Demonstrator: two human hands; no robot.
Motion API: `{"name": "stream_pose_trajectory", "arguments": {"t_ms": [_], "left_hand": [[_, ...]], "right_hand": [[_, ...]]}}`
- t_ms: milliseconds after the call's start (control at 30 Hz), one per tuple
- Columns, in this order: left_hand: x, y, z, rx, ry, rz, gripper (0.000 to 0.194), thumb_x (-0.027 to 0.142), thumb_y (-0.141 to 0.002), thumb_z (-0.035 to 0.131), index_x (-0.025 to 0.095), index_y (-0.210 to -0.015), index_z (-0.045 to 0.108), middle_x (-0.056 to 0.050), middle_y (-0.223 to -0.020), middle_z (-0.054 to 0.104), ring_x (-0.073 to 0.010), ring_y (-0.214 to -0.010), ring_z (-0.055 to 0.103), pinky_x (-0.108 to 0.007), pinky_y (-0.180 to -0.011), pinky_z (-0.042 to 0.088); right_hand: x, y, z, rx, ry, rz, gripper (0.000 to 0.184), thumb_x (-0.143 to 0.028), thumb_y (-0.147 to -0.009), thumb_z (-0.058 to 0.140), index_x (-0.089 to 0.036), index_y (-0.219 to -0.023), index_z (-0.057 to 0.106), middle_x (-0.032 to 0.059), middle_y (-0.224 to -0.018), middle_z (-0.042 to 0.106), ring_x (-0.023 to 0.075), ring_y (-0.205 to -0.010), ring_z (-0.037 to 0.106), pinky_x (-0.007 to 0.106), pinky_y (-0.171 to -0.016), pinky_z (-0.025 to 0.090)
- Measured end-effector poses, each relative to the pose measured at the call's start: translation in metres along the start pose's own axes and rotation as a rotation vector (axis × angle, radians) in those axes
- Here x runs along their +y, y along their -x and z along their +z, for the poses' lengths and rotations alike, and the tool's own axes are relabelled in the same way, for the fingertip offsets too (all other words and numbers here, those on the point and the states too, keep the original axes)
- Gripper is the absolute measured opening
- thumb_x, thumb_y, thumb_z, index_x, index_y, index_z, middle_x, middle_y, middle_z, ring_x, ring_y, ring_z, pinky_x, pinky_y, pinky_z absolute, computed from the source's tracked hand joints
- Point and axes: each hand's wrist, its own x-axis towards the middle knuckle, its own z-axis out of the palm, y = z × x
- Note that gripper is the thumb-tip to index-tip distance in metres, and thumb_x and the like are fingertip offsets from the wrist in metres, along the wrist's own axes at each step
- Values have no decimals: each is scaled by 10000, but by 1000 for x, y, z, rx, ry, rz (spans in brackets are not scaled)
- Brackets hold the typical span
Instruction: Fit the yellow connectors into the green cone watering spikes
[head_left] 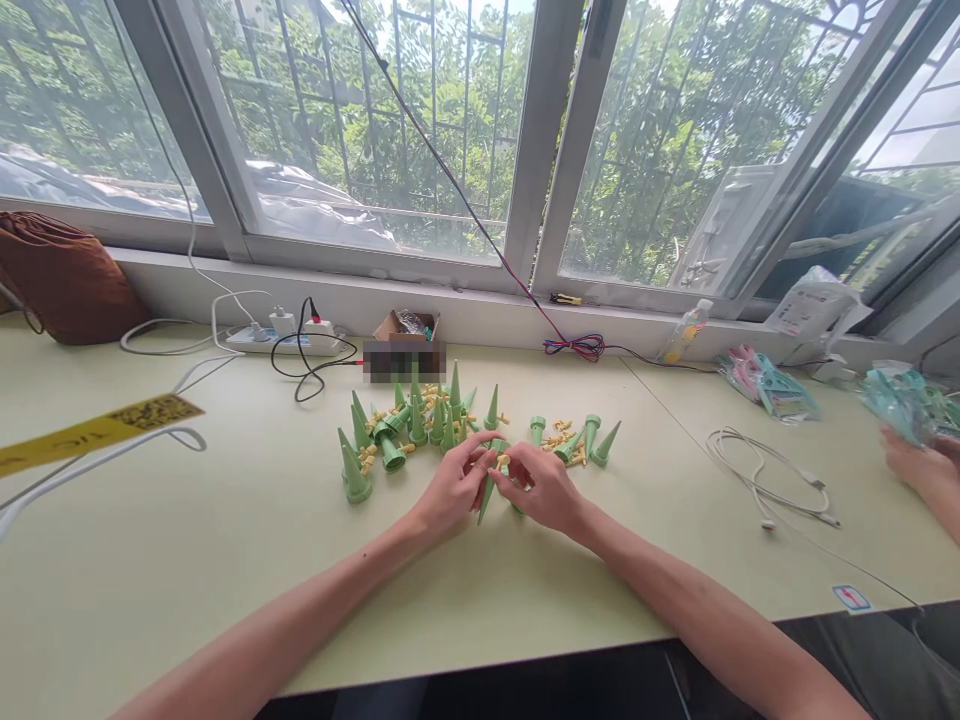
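My left hand (454, 478) is closed around a green plastic spike (486, 502), whose narrow tip points down toward the table's front. My right hand (546, 486) pinches a small yellow plastic peg (503, 461) against the spike's side, near its wide end. Whether the peg sits in a hole there I cannot tell. Beyond my left hand, several green spikes (355, 478) stand or lie among yellow pegs (435, 400). Past my right hand is a smaller group of green spikes (591, 434) and yellow pegs (559, 440). Another green piece is partly hidden under my right hand.
A power strip (285, 338) with cables and a small open cardboard box (406, 328) stand by the window. Toward the right are a coiled white cable (757, 475), a bottle (684, 332) and bagged items (772, 385). Another person's hand (919, 465) touches a plastic bag (896, 400).
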Motion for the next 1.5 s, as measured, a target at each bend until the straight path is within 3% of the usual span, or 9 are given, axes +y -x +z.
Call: {"name": "stream_pose_trajectory", "arguments": {"t_ms": [200, 500, 1000, 1300, 1400, 1500], "left_hand": [[-3, 0, 1, 3, 5, -19, 476, 501, -913, 530, 144, -1225, 576, 78, -523, 431, -63, -390, 359, -187, -384, 339], [-9, 1, 1, -12, -9, -25, 464, 478, -936, 495, 153, -1261, 563, 49, -576, 487, -65, -432, 379, -179, -410, 346], [-10, 1, 1, -15, -7, -29, 481, 507, -923, 506, 149, -1240, 560, 59, -563, 440, -72, -450, 356, -186, -419, 327], [-8, -2, 0, 5, -16, -23, 478, 524, -912, 514, 147, -1204, 546, 53, -599, 453, -75, -457, 352, -195, -416, 324], [-6, -3, -3, 42, -103, 2, 428, 497, -935, 481, 167, -1203, 526, 39, -652, 496, -77, -470, 362, -199, -435, 324], [-5, -4, -8, 117, -350, 82, 336, 421, -965, 442, 181, -1176, 542, 39, -656, 502, -82, -489, 353, -204, -488, 321]], "right_hand": [[1, 2, 4, 50, 78, -84, 177, -283, -924, 543, -210, -771, 489, -35, -613, 483, 98, -508, 408, 219, -488, 364], [2, 6, 4, 5, 129, -112, 170, -259, -926, 559, -210, -780, 487, -25, -628, 494, 106, -520, 420, 228, -495, 371], [0, 3, 1, -3, 155, -170, 175, -204, -917, 538, -215, -764, 452, -23, -633, 480, 112, -504, 380, 239, -470, 359], [0, 2, 2, 6, 142, -98, 193, -305, -930, 555, -198, -780, 497, -22, -644, 501, 98, -515, 397, 219, -499, 351], [3, 0, -1, 2, 139, -41, 254, -421, -932, 567, -183, -844, 553, -22, -639, 518, 98, -510, 416, 217, -499, 349], [5, -4, -7, 25, 128, 7, 289, -437, -969, 507, -167, -905, 589, -19, -620, 532, 102, -510, 445, 219, -514, 359]]}}
